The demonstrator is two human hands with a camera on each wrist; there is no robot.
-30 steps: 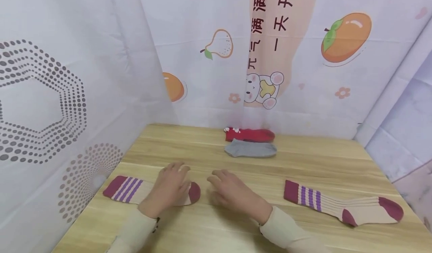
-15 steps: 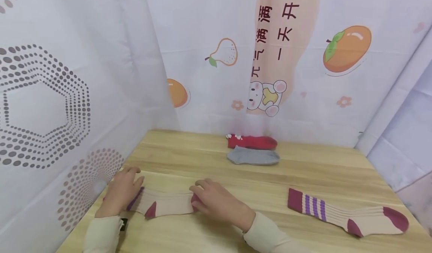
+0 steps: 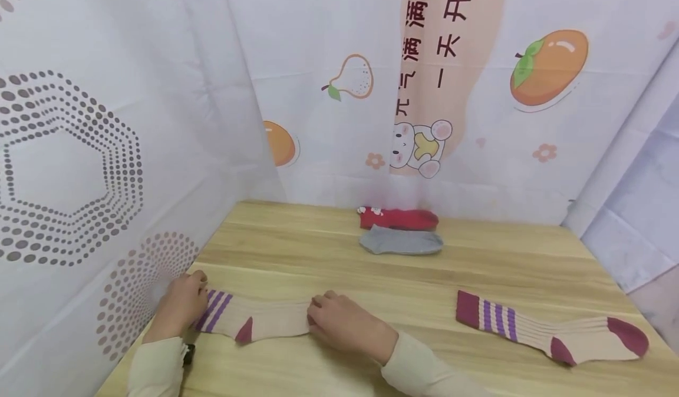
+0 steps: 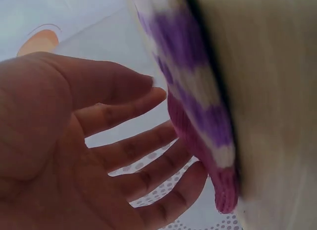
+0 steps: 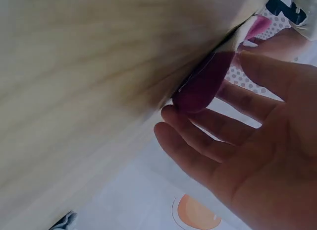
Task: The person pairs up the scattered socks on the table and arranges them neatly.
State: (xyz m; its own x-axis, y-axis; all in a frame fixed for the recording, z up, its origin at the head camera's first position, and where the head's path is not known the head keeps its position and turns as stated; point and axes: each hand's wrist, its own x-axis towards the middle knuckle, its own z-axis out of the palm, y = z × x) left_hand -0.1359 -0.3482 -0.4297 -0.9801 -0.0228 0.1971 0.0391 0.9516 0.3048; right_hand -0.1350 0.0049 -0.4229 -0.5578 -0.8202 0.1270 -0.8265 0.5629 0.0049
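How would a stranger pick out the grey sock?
Start with the table, then go to its far edge, below the cloth. Around the middle there, a red sock and the grey sock lie together, the grey one nearer the viewer. Unlike the other socks, it is one plain colour.

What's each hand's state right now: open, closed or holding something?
Left hand: open, at the cuff of the striped sock between the hands; no grip visible.
Right hand: open, at that sock's toe; no grip visible.

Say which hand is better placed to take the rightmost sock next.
Probably the right hand: it's nearer the rightmost sock. The left hand is at the far end of the other striped sock.
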